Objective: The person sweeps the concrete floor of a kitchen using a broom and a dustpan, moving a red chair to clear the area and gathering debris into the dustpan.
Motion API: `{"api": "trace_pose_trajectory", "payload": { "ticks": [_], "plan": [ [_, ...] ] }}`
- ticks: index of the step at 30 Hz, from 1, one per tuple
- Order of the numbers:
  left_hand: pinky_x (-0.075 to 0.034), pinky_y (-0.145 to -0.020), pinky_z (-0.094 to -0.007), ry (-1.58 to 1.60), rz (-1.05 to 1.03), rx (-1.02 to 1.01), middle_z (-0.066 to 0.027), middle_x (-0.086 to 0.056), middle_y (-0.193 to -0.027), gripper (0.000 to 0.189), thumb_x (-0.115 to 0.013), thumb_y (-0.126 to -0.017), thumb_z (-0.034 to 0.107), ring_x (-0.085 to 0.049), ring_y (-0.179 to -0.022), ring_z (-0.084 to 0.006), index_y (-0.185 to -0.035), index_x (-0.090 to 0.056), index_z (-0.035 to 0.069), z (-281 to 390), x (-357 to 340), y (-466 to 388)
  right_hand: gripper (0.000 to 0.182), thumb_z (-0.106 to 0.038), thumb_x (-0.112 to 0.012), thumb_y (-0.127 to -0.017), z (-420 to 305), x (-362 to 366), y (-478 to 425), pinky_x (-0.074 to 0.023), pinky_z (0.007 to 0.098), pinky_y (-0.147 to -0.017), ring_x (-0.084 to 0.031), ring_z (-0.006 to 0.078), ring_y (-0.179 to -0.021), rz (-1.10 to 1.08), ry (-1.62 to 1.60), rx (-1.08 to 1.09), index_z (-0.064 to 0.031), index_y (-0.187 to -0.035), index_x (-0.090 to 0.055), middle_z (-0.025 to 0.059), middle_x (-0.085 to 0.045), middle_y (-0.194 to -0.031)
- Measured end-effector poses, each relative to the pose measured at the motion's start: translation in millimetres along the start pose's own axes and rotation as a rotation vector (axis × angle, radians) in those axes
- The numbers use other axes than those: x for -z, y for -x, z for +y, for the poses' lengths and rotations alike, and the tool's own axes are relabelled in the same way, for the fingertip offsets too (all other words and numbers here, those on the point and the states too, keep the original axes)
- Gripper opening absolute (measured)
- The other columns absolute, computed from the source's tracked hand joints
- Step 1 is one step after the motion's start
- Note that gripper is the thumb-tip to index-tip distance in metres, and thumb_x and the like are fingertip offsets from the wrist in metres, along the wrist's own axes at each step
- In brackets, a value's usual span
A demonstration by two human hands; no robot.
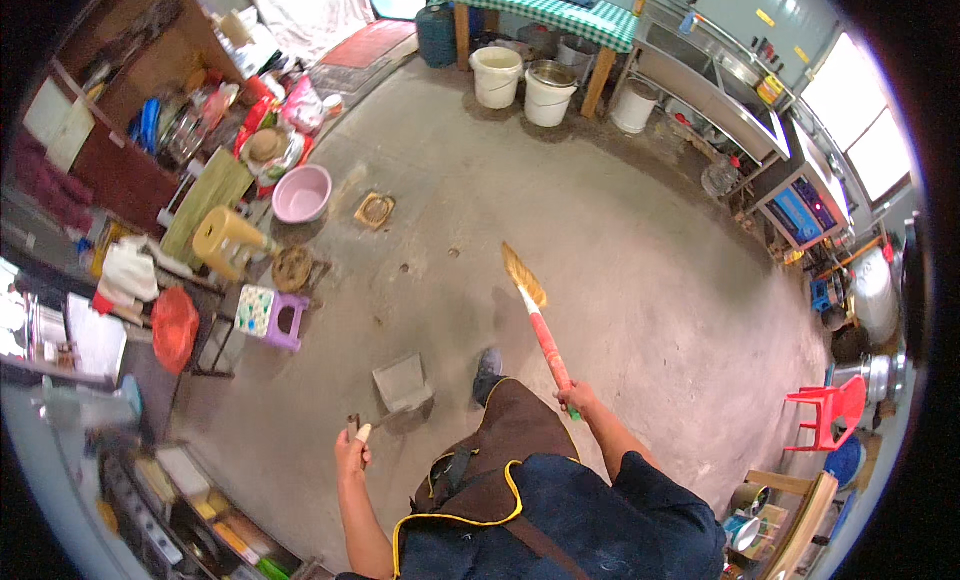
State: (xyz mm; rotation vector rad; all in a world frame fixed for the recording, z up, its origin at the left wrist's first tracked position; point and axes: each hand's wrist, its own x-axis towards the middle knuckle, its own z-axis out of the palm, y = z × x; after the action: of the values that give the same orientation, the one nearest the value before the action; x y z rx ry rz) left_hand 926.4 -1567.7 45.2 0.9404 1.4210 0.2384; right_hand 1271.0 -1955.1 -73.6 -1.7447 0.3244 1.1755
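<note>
In the head view my right hand point(575, 400) is closed around the red handle of a broom point(549, 344), near its green end. The broom's yellowish bristles point(523, 272) point away from me over the concrete floor. My left hand point(354, 451) grips the handle of a dustpan point(403, 383), whose grey pan lies ahead and to the right of that hand, left of my shoe. Whether the pan touches the floor I cannot tell. A brown apron with yellow edging covers my front.
A purple-legged stool point(286, 321), a round wooden stool point(292, 269) and a pink basin point(301, 194) stand at the left. White buckets point(496, 81) are by a table with a checked cloth point(540, 10). A red plastic chair point(825, 415) stands at the right. A floor drain point(374, 210) lies ahead.
</note>
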Motion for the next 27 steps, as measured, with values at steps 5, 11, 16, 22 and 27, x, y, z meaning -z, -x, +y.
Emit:
{"api": "trace_pose_trajectory", "payload": {
  "ticks": [5, 11, 16, 22, 27],
  "plan": [
    [-0.034, -0.036, -0.0245, 0.019, 0.015, -0.032, 0.0010, -0.050, -0.061, 0.027, -0.069, -0.088, 0.026, -0.044, -0.041, -0.0087, -0.108, -0.057, 0.012, 79.9, -60.8, -64.7, 0.023, -0.007, -0.062, -0.084, -120.7, 17.5, -33.9, -0.0469, 0.0276, -0.045, -0.055, 0.0127, -0.052, -0.165, -0.267, 0.039, -0.0032, -0.104, -0.052, 0.0065, -0.058, -0.072],
    [-0.034, -0.036, -0.0246, 0.012, -0.016, -0.078, 0.0015, -0.050, -0.060, 0.021, -0.068, -0.088, 0.027, -0.044, -0.041, -0.0085, -0.098, -0.056, 0.013, 164.2, -149.7, -112.8, 0.022, -0.013, -0.060, -0.086, -227.9, 29.5, -51.1, -0.0507, 0.0305, -0.049, -0.059, 0.0166, -0.056, -0.241, -0.340, 0.017, -0.0050, -0.104, -0.052, 0.0082, -0.060, -0.078],
    [-0.032, -0.036, -0.0236, 0.029, -0.014, -0.093, 0.0002, -0.049, -0.060, 0.024, -0.071, -0.087, 0.025, -0.043, -0.042, -0.0082, -0.097, -0.055, 0.010, 252.8, -241.6, -169.3, 0.030, -0.025, -0.069, -0.080, -272.8, 28.2, -157.2, -0.0485, 0.0337, -0.044, -0.059, 0.0172, -0.048, 0.191, 0.328, 0.134, -0.0004, -0.095, -0.059, 0.0072, -0.060, -0.063],
    [-0.035, -0.038, -0.0259, 0.132, -0.109, -0.065, -0.0021, -0.052, -0.064, 0.050, -0.054, -0.092, 0.013, -0.045, -0.044, -0.0108, -0.138, -0.036, 0.003, 310.0, -323.3, -285.0, 0.031, -0.029, -0.069, -0.080, -378.8, 34.2, -247.8, -0.0526, 0.0402, -0.054, -0.065, 0.0252, -0.058, 0.269, 0.505, 0.035, -0.0008, -0.090, -0.062, 0.0135, -0.065, -0.071],
    [-0.032, -0.037, -0.0235, 0.052, -0.055, -0.082, 0.0001, -0.048, -0.062, 0.016, -0.061, -0.091, 0.019, -0.041, -0.042, -0.0091, -0.100, -0.052, 0.009, 381.2, -392.3, -327.4, 0.039, -0.036, -0.066, -0.082, -477.5, 67.0, -305.7, -0.0506, 0.0471, -0.079, -0.064, 0.0384, -0.092, 0.438, 0.893, 0.227, -0.0031, -0.104, -0.063, 0.0218, -0.067, -0.096]
  ]
}}
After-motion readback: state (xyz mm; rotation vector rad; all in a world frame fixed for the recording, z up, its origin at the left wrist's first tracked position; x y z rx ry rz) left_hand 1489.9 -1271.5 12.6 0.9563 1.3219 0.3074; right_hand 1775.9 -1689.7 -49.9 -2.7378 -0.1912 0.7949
